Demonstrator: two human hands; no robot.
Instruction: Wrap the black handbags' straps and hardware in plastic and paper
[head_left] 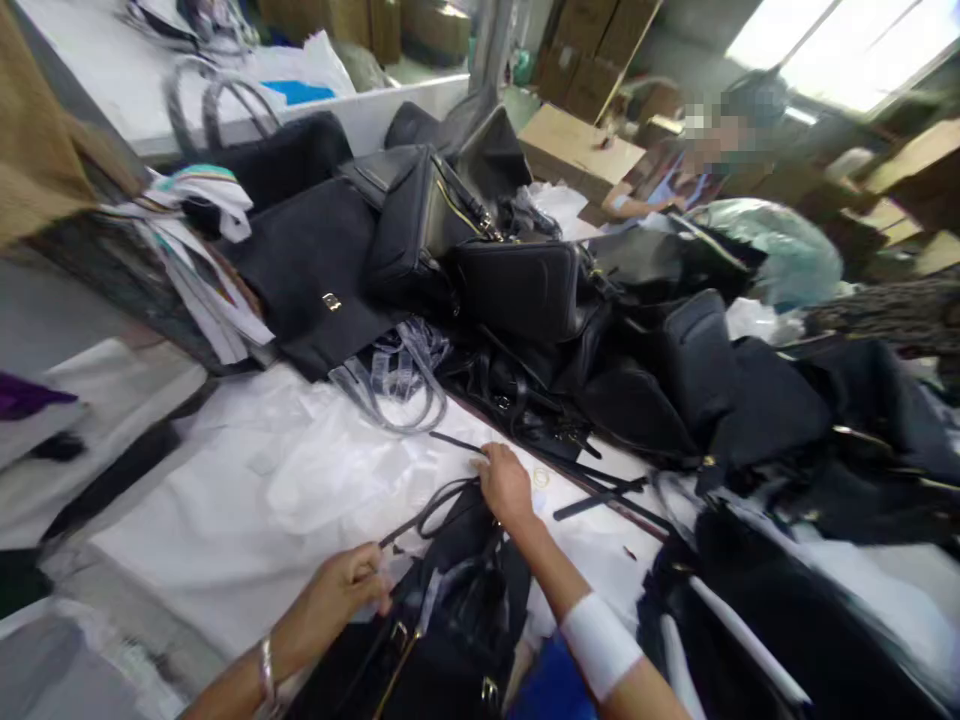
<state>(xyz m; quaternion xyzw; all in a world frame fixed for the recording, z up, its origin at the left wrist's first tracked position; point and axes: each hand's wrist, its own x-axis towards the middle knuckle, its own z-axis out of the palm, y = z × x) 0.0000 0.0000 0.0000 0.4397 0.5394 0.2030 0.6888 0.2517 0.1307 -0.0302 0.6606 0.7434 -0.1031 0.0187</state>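
Observation:
A black handbag (457, 610) lies in front of me on white wrapping paper (247, 500). My left hand (346, 585) is closed in a pinch on the bag's thin black strap (420, 515) at its near end. My right hand (504, 485) rests further along, fingers curled down on the far end of a strap; what it grips is partly hidden. A white band wraps my right forearm, and a bracelet sits on my left wrist.
A big heap of black handbags (525, 290) fills the table behind and to the right. Loose black straps (600, 495) lie beside my right hand. Another person (675, 185) sits at the far right among cardboard boxes (577, 145). A white table edge (360, 110) runs behind.

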